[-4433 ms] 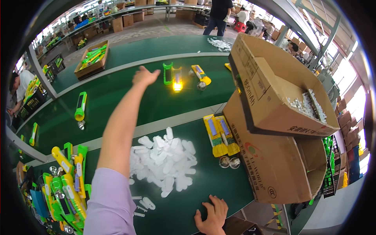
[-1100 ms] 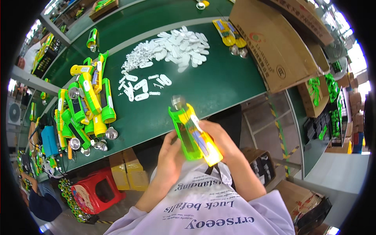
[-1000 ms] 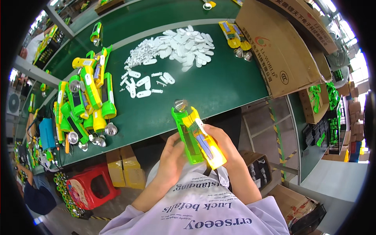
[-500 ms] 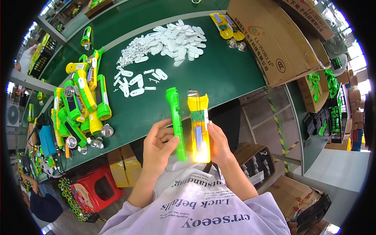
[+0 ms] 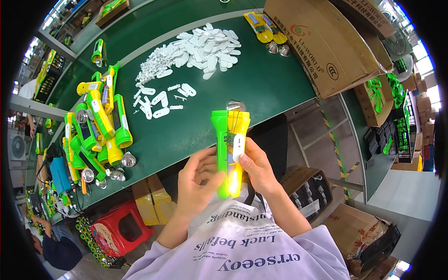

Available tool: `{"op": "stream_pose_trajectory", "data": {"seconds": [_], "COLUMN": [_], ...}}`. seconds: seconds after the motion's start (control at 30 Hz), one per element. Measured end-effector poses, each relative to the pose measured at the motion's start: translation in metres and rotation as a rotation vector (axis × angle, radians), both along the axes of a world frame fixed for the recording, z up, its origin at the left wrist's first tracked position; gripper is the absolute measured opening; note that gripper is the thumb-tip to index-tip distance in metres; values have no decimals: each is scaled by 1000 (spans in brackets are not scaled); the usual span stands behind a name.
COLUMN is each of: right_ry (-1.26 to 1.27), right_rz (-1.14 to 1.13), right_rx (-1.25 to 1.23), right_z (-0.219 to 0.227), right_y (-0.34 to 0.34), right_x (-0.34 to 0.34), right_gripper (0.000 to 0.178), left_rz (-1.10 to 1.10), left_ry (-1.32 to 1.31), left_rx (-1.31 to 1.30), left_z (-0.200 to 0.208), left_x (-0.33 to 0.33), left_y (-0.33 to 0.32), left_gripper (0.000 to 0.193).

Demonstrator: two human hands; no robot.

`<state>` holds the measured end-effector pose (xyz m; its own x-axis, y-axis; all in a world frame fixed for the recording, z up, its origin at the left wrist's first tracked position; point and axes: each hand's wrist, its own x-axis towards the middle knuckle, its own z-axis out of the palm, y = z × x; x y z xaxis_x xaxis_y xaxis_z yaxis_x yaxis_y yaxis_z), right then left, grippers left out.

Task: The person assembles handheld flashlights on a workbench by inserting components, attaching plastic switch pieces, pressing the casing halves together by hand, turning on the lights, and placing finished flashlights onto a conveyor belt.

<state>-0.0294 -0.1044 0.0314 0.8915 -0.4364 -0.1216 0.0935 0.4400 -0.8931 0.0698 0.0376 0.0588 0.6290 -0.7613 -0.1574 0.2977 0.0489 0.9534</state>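
Observation:
My left hand [image 5: 200, 179] is closed around a green flashlight shell half [image 5: 221, 140]. In my right hand [image 5: 259, 169] is the yellow flashlight shell half [image 5: 241, 122], with a white switch plate [image 5: 239, 145] under my thumb. The two halves stand side by side, nearly together, with a narrow gap between them where wires and part of a blue battery show. A silver reflector [image 5: 236, 105] sticks out past the yellow half's wide end. Bright light shines at the lower end, near my fingers.
White plates and small clips lie in a pile [image 5: 205, 49] on the green table [image 5: 270, 77]. Green and yellow flashlights [image 5: 100, 121] are heaped at left. A large cardboard box [image 5: 322, 46] stands at right, beside two yellow shell halves [image 5: 265, 27]. A red stool [image 5: 122, 227] is below the table.
The two shell halves have come together. The yellow one has turned, so its white switch plate now faces up and its inside is mostly hidden.

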Motion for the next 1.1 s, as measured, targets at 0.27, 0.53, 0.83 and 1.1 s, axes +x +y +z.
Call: {"op": "stream_pose_trajectory", "data": {"seconds": [0.27, 0.53, 0.83, 1.1], "right_ry": [-29, -25, 0, 169], "right_rz": [69, 67, 127, 279], "right_rx": [72, -5, -87, 112], "right_z": [2, -5, -11, -2], "right_y": [-1, -5, -9, -4], "right_x": [-1, 0, -3, -6], "right_gripper": [39, 40, 41, 40], "left_rz": [-36, -58, -160, 10], "left_ry": [58, -125, -140, -504], "left_rx": [-70, 0, 54, 79], "left_z": [-4, -6, -15, -24], "left_x": [2, 4, 8, 14], "left_y": [1, 1, 2, 0], "left_gripper": [53, 53, 64, 40]}}
